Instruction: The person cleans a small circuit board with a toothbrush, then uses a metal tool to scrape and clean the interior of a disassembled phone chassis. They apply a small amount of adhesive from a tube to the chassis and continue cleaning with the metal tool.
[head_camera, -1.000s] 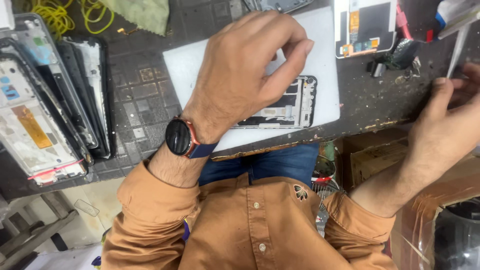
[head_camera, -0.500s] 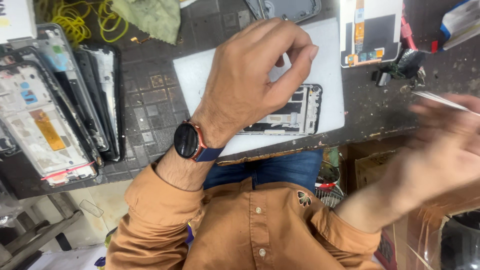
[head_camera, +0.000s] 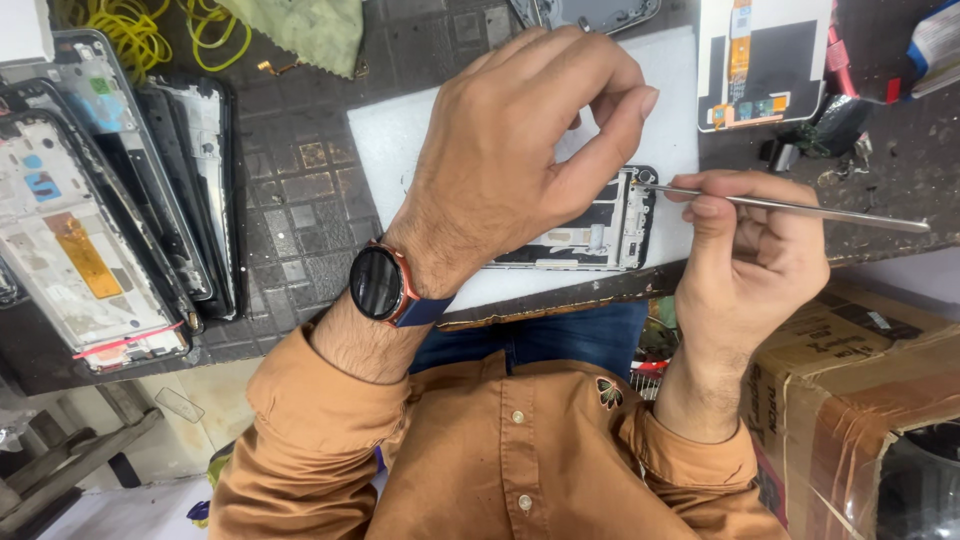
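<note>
Since half a sec ago the right hand (head_camera: 745, 265) has swung in from the bench edge and is sharp now, not blurred; its thin metal tool (head_camera: 790, 205) has gone from pointing away to lying level w/ the tip at the corner of the phone frame (head_camera: 600, 225). Left hand (head_camera: 520, 160) has barely shifted.

Left hand sits over the frame, fingers curled down, thumb and forefinger drawn close near the frame's far edge. Whether they actually pinch a part can't be told, since the hand hides what's under it. It looks placed to pin the frame so it doesn't slide under the tool. A round dark watch (head_camera: 378, 283) w/ a blue strap is on that wrist.

Right hand is closed round the tool, thumb and forefinger pinching the shaft near the middle, rest of the fingers folded under. Held low and flat, prob. so the tip can work in sideways at the frame's corner.

Frame lies on a white mat (head_camera: 400, 150) at the near edge of the dark workbench (head_camera: 300, 200), between the two hands. A stack of stripped phone frames (head_camera: 90, 230) stands well apart on the person's left; a screen panel w/ an orange flex strip (head_camera: 760, 60) lies beyond the right hand. A cardboard box (head_camera: 860, 370) sits below the bench by the right arm.
</note>
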